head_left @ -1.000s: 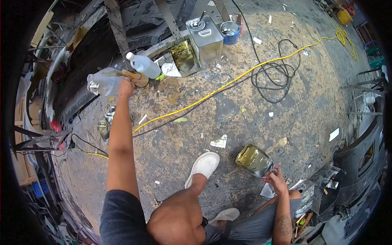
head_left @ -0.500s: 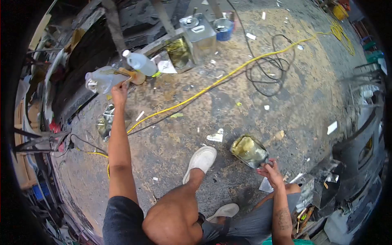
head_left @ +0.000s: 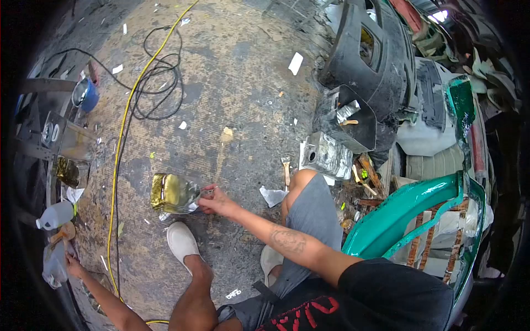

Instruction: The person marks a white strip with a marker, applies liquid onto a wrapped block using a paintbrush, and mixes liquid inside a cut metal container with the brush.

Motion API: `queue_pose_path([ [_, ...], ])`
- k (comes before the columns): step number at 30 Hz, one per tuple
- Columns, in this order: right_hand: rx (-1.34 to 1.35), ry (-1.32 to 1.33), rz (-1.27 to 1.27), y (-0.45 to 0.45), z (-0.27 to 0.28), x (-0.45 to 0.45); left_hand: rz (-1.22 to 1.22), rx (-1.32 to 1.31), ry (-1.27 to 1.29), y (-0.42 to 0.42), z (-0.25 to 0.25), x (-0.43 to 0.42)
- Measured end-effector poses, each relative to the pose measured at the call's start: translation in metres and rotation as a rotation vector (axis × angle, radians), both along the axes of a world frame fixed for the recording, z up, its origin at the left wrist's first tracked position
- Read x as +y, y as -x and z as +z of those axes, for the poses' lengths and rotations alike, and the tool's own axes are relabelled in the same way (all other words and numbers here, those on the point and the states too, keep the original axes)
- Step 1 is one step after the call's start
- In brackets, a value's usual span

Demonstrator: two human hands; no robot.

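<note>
My right hand (head_left: 214, 201) is closed on the near end of a cut-open metal can (head_left: 165, 194) with a gold-coloured inside, held above the floor in front of my shoe. At the far left, my left hand (head_left: 73, 265) has its fingers closed at the edge of a clear plastic jug (head_left: 53, 268). A tan, flat-looking piece (head_left: 64, 233) sits just above that hand; its kind is hard to make out. Close by lies a whitish plastic bottle (head_left: 57, 215) with a white cap, on its side in this view.
A yellow cable (head_left: 117, 165) and a tangled black cord (head_left: 160, 94) cross the floor. Left stand a square can (head_left: 74, 140) and a blue pail (head_left: 86, 95). Right are a paintbrush (head_left: 286, 171), a silver can (head_left: 334, 155), a black bin (head_left: 359, 124) and a glossy green panel (head_left: 403, 209).
My view has turned to the right, bringing the green panel into sight. The cut-open can in my right hand has come nearer to the jug. My left hand stays at the jug.
</note>
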State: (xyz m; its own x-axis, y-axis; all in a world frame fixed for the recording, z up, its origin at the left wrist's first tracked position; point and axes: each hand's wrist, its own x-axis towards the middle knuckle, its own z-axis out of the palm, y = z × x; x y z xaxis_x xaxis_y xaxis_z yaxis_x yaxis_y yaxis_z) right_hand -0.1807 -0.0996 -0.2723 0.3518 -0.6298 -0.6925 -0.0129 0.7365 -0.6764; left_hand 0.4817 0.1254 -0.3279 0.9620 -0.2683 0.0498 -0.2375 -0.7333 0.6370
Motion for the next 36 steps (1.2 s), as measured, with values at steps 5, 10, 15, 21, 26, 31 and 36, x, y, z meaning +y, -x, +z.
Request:
queue_pose_path([
  [5,0.022,-0.008,-0.085,-0.025,-0.007,0.009,0.109,0.103,0.308,-0.009,-0.014,0.009],
  [10,0.007,-0.006,-0.188,-0.051,-0.009,0.015,0.21,0.156,0.687,0.03,0.007,0.002],
  [15,-0.075,-0.067,-0.272,-0.078,-0.016,0.038,0.056,0.617,1.09,0.07,-0.017,0.055],
  [21,-0.161,-0.202,-0.201,-0.058,-0.008,0.046,-0.044,0.853,1.24,0.208,0.052,0.04],
  [26,-0.166,-0.156,0.014,-0.013,0.016,0.04,-0.135,0.898,0.986,0.254,0.098,-0.084],
  [31,-0.237,0.018,-0.089,0.046,0.075,0.0,-0.56,1.167,0.754,0.342,0.13,-0.268],
  [36,-0.248,0.229,-0.234,0.124,0.135,-0.056,-0.924,1.194,0.391,0.573,0.241,-0.384],
])
